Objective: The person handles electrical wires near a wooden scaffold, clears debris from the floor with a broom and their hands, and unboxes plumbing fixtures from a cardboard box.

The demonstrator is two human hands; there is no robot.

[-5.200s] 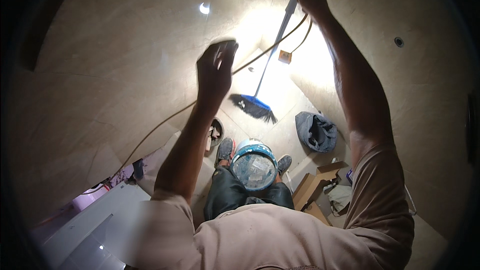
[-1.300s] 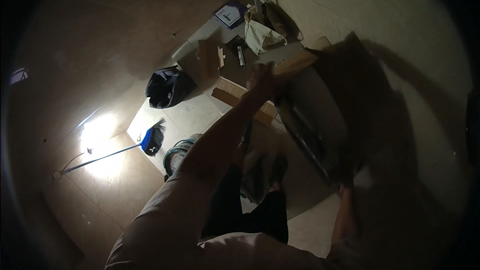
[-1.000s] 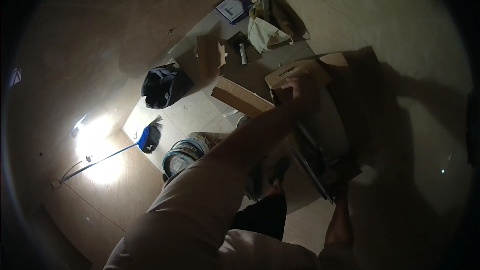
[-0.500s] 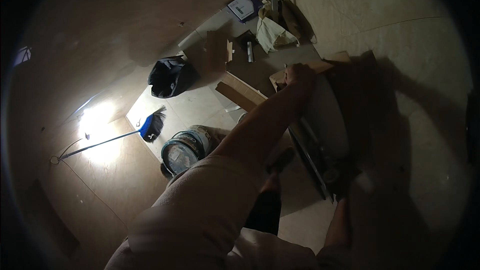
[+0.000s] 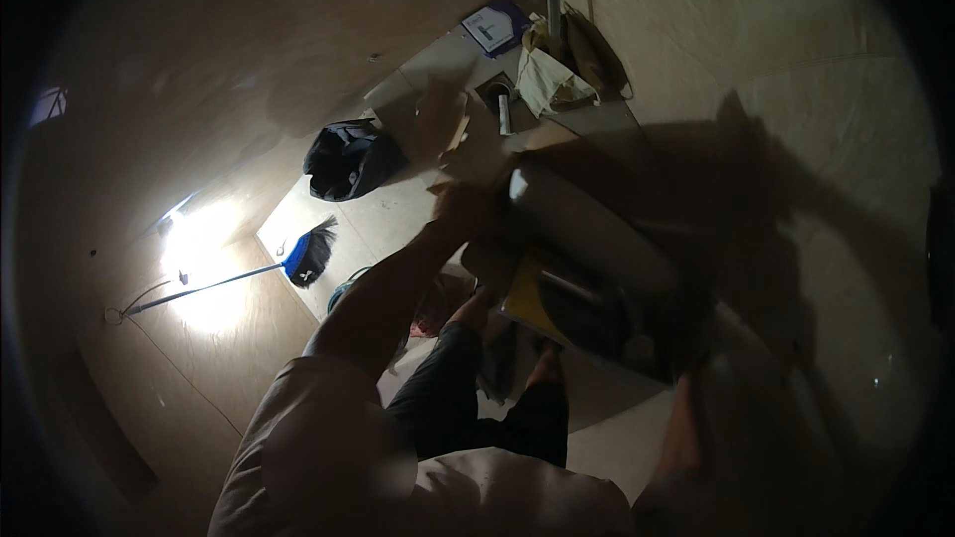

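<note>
In front of me is a bulky, smooth white object (image 5: 587, 219) with a rounded edge, tilted, its right end lost in shadow. Its nearer side is dark, with a yellow patch (image 5: 530, 290) at the left; I cannot make out its kind. My left hand (image 5: 466, 211) is by its left end, among blurred brown cardboard (image 5: 487, 167). Motion smears the fingers, so their grip is unclear. My right hand (image 5: 686, 370) is at the object's lower right end, its fingers hidden in darkness.
A black bag (image 5: 348, 159) and a blue broom (image 5: 308, 254) are at the left, near a glaring lamp (image 5: 204, 259). Farther back are a floor opening with a pipe (image 5: 503, 114), a pale sack (image 5: 552, 85) and a purple-and-white package (image 5: 494, 30). A bucket (image 5: 350, 283) is partly behind my left arm.
My left hand has moved left and nearer from the object's far corner, with blurred cardboard around it. The white object has tilted, exposing the yellow patch. My left arm now hides most of the bucket.
</note>
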